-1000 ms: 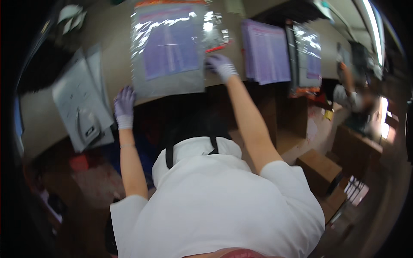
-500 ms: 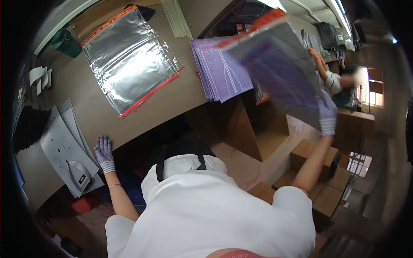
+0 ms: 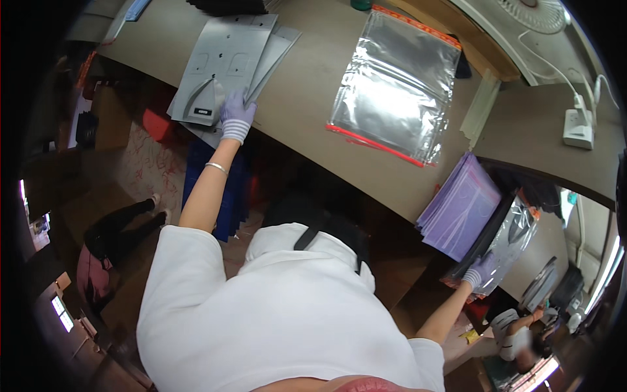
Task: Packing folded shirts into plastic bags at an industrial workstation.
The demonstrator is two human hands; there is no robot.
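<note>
Resting on near end of clear bag (image 3: 514, 236), R hand (image 3: 481, 270) is keeping fingers fairly straight; can't tell if pinching. Bag is lying R of purple sheets (image 3: 460, 206), long axis running near-L to far-R, orange edge pointing far. Best be squaring edges, pressing flat w/o creasing. L hand (image 3: 238, 112) is touching grey sheets (image 3: 225, 49), fingers slightly parted, apparently gripping nothing.

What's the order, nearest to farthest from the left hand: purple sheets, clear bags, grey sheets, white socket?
1. Grey sheets: at the left hand.
2. Clear bags: to its right.
3. Purple sheets: farther right.
4. White socket: far right.
</note>
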